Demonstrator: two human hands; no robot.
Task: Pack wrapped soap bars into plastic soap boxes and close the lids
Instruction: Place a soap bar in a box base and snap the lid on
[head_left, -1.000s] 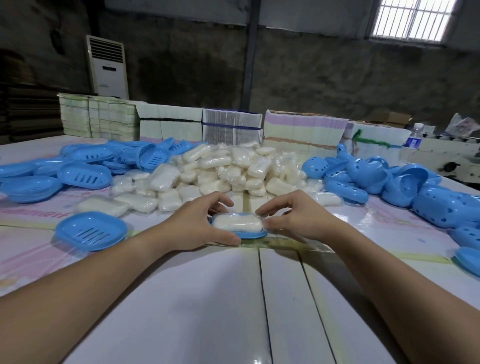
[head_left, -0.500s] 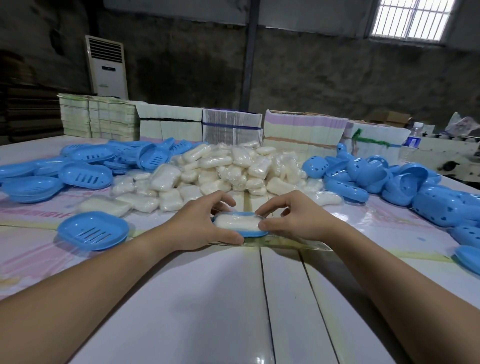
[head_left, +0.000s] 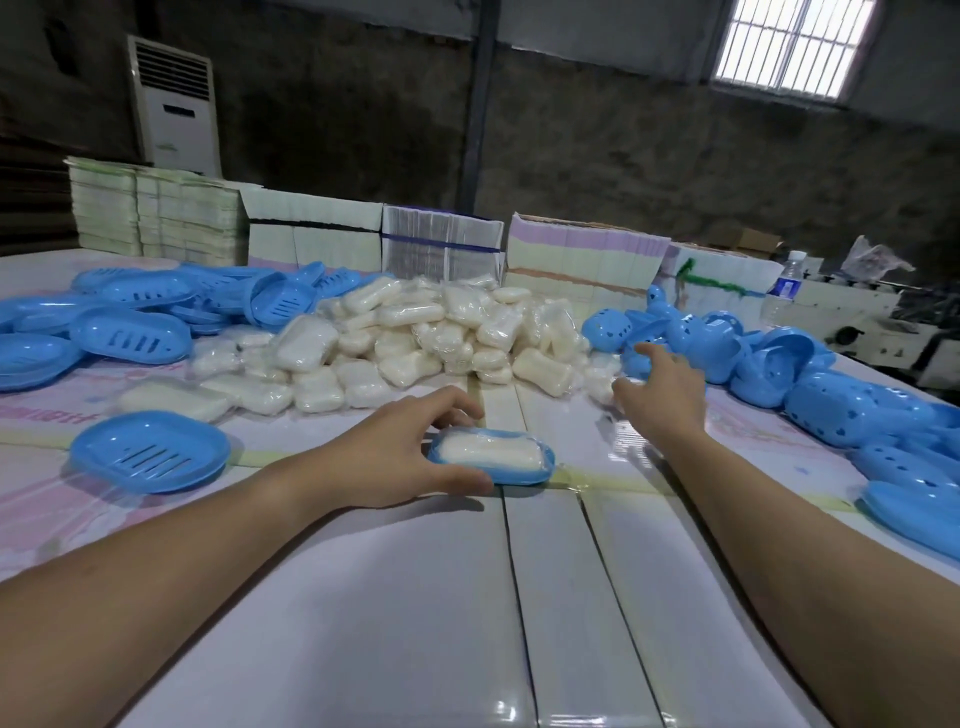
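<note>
A blue soap box base (head_left: 524, 473) lies on the table in front of me with a wrapped white soap bar (head_left: 491, 449) inside it, no lid on. My left hand (head_left: 400, 457) grips the base's left end, thumb at the near rim and fingers at the far rim. My right hand (head_left: 662, 392) is stretched out to the right with spread fingers, empty, close to the pile of blue perforated lids (head_left: 769, 358). Behind the box is a heap of wrapped soap bars (head_left: 415, 338).
An empty slotted blue base (head_left: 150, 452) sits at my left, with more bases (head_left: 130, 327) piled at the far left. Stacks of flat cartons (head_left: 441, 249) line the far table edge. A water bottle (head_left: 782, 288) stands at the far right. More blue box parts (head_left: 914, 499) lie at the right.
My right hand let go of the filled box and moved right and away toward the blue lids. My left hand stayed on the box.
</note>
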